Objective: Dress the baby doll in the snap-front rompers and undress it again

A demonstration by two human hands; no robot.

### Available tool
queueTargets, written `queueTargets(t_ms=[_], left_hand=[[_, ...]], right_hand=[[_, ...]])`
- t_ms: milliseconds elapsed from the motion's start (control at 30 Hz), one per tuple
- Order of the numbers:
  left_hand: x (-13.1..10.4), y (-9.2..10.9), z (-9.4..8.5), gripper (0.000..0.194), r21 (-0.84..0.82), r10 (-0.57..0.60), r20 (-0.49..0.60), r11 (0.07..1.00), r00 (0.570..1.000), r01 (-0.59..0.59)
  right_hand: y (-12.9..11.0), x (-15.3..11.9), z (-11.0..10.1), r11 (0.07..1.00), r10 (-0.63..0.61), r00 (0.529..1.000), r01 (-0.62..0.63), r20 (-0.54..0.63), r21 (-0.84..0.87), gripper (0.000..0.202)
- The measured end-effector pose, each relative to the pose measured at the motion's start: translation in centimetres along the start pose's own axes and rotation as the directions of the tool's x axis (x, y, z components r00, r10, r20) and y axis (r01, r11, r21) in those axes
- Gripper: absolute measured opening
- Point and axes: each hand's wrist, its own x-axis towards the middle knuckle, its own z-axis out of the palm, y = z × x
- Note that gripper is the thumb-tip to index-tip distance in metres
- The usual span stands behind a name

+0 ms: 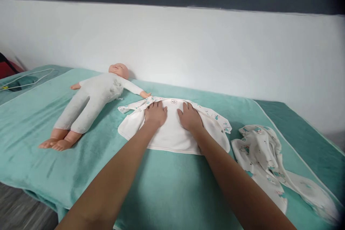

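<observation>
A small white baby shirt [175,133] lies spread out with its plain inner side up and a label near the collar. Its printed sleeves stretch to both sides. My left hand [156,114] rests flat on the shirt's left half, fingers extended toward the collar. On the right half, my right hand [190,116] also presses flat with its fingers stretched out. To the left, a baby doll [98,91] with a white cloth body lies on its back, one hand almost at the shirt's left sleeve.
Crumpled printed baby clothing [261,151] lies at the right. A green plush cover [172,187] spreads beneath everything, against a white wall [167,43]. A pale cord [32,81] and a red-and-black item [8,66] are at the far left.
</observation>
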Motion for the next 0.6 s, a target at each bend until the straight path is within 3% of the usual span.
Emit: queueTargets(t_ms=[167, 333, 500, 600], left_hand=[[-0.2, 0.2, 0.1, 0.057, -0.008, -0.002, -0.016, 1.0, 1.0, 0.002], [-0.5, 0.6, 0.3, 0.06, -0.016, -0.005, -0.04, 1.0, 0.999, 0.004], [-1.1, 0.8, 0.7, 0.062, -0.044, -0.015, -0.074, 0.999, 0.997, 0.012], [-1.5, 0.8, 0.8, 0.06, -0.075, -0.006, -0.099, 0.997, 0.995, -0.001]], right_hand=[[-0.4, 0.0, 0.2, 1.0, 0.003, 1.0, -0.003, 0.006, -0.006, 0.056], [-2.6, -0.5, 0.5, 0.998, 0.058, 0.998, -0.059, -0.04, -0.021, 0.051], [-4.2, -1.1, 1.0, 0.993, -0.116, 0.993, 0.116, 0.001, 0.007, 0.051], [-4.1, -1.2, 1.2, 0.989, -0.144, 0.989, 0.143, 0.03, 0.027, 0.057]])
